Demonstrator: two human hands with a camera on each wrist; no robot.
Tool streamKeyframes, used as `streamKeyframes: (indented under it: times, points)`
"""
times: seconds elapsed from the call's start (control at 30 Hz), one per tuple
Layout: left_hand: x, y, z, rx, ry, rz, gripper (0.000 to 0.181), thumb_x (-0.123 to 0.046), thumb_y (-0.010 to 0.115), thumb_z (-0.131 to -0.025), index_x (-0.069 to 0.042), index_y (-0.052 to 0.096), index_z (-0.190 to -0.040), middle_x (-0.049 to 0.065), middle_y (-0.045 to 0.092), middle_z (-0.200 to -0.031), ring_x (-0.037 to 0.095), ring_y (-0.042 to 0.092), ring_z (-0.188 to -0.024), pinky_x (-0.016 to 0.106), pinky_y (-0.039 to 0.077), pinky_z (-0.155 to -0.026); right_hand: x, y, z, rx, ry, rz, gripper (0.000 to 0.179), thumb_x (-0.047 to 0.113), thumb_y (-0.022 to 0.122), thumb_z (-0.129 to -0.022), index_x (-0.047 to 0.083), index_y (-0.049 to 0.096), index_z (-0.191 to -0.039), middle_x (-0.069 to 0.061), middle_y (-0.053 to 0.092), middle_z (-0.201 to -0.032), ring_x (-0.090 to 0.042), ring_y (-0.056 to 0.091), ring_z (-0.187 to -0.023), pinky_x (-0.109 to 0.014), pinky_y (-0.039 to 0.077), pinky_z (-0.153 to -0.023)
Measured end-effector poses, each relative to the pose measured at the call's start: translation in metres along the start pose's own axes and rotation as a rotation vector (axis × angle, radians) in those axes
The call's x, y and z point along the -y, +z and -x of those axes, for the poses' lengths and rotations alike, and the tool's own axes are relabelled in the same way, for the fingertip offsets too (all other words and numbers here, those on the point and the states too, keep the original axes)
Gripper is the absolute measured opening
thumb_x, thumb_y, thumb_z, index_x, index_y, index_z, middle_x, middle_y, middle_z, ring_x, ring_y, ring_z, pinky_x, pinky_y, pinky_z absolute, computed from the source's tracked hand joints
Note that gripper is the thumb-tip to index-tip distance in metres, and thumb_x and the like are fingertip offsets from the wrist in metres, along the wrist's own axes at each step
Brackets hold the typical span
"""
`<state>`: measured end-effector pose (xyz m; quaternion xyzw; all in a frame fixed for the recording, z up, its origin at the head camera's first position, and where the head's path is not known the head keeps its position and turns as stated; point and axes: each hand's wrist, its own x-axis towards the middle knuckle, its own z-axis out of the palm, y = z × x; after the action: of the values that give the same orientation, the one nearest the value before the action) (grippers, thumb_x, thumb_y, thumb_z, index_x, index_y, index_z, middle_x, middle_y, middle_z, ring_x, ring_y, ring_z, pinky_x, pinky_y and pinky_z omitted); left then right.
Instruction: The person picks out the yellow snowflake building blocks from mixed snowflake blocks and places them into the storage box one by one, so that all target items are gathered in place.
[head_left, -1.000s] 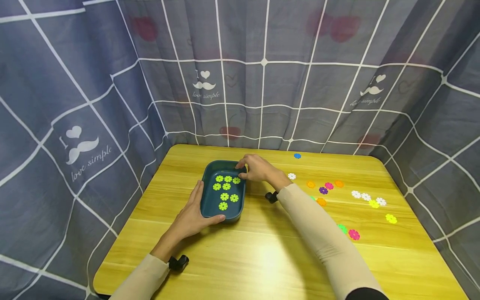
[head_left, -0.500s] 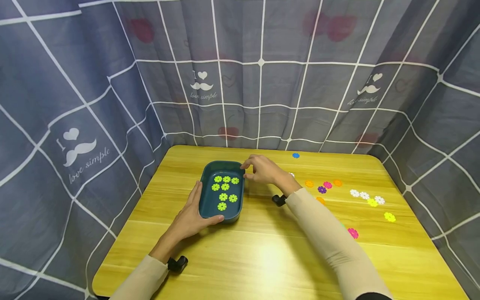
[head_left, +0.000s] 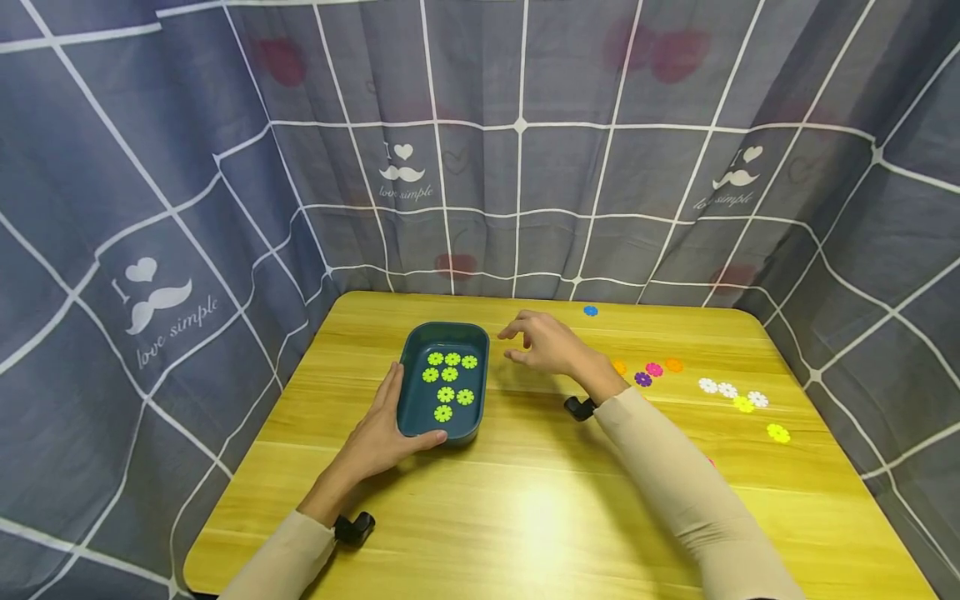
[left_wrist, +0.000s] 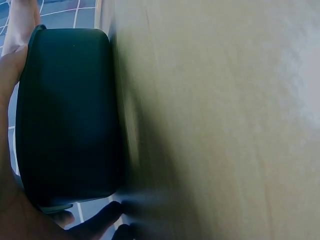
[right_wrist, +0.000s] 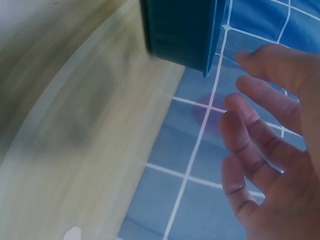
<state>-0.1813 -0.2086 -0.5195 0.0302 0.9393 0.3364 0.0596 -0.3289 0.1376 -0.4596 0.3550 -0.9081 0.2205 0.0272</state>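
Note:
A dark teal tray [head_left: 448, 333] stands on the wooden table, left of centre in the head view. Inside it lie several yellow-green flower-shaped plastic discs [head_left: 446, 394], apart from one another. My left hand [head_left: 378, 433] holds the tray at its near left corner, fingers along the left side and thumb over the near edge. The left wrist view has the tray's outer wall [left_wrist: 70, 115] close up. To the right of the tray, my right hand [head_left: 551, 343] hovers above the table with its fingers loosely bent. It touches nothing, as the right wrist view also bears out.
More flower discs lie about the right half of the table [head_left: 480, 533]: a blue disc [head_left: 591, 311], a purple disc [head_left: 642, 379], an orange disc [head_left: 674, 365], several white ones and a yellow disc [head_left: 778, 433]. My right forearm covers some. A grey checked curtain [head_left: 480, 167] surrounds the table.
My right hand has moved off the tray's far right rim, to the right. The tray, its discs and my left hand stay as they were.

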Motion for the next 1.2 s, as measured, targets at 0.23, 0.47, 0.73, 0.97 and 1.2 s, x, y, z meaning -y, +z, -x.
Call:
streamKeyframes:
  times: [0.23, 0.47, 0.73, 0.97, 1.2]
  points:
    - [0.000, 0.000, 0.001, 0.006, -0.002, 0.007, 0.152, -0.084, 0.089, -0.086, -0.033, -0.011, -0.189, 0.001, -0.008, -0.200, 0.054, 0.028, -0.179, 0.087, 0.037, -0.131, -0.008, -0.003, 0.021, -0.026, 0.017, 0.010, 0.030, 0.023, 0.088, -0.105, 0.014, 0.088, -0.134, -0.008, 0.082, -0.127, -0.028, 0.077, -0.097, -0.042, 0.063, -0.086]
    - [0.000, 0.000, 0.001, -0.004, 0.007, 0.006, 0.152, -0.084, 0.089, -0.085, -0.033, -0.010, -0.189, 0.001, -0.007, -0.200, 0.054, 0.028, -0.179, 0.088, 0.037, -0.129, -0.019, -0.004, 0.040, -0.049, 0.046, 0.000, 0.030, 0.021, 0.088, -0.105, 0.012, 0.088, -0.133, -0.011, 0.083, -0.126, -0.029, 0.077, -0.098, -0.042, 0.064, -0.085]
    - [0.001, 0.001, 0.001, 0.000, 0.002, 0.001, 0.152, -0.085, 0.088, -0.085, -0.033, -0.010, -0.189, 0.000, -0.008, -0.200, 0.054, 0.029, -0.178, 0.088, 0.038, -0.129, -0.030, -0.004, 0.061, -0.080, 0.052, -0.020, 0.028, 0.018, 0.088, -0.104, 0.010, 0.087, -0.131, -0.011, 0.085, -0.125, -0.029, 0.075, -0.097, -0.038, 0.061, -0.084]
    - [0.001, 0.001, 0.001, -0.001, -0.001, 0.006, 0.152, -0.085, 0.088, -0.085, -0.032, -0.009, -0.189, 0.000, -0.007, -0.200, 0.055, 0.030, -0.178, 0.087, 0.039, -0.129, -0.037, -0.008, 0.082, -0.094, 0.090, -0.031, 0.027, 0.018, 0.088, -0.105, 0.010, 0.087, -0.131, -0.013, 0.083, -0.126, -0.028, 0.072, -0.096, -0.035, 0.056, -0.080]
    - [0.001, 0.001, 0.001, -0.007, 0.005, 0.008, 0.152, -0.085, 0.089, -0.085, -0.033, -0.009, -0.189, 0.000, -0.006, -0.200, 0.053, 0.031, -0.178, 0.086, 0.040, -0.129, -0.045, -0.013, 0.104, -0.102, 0.150, -0.029, 0.028, 0.018, 0.089, -0.105, 0.011, 0.087, -0.131, -0.013, 0.083, -0.128, -0.021, 0.068, -0.093, -0.034, 0.054, -0.080]
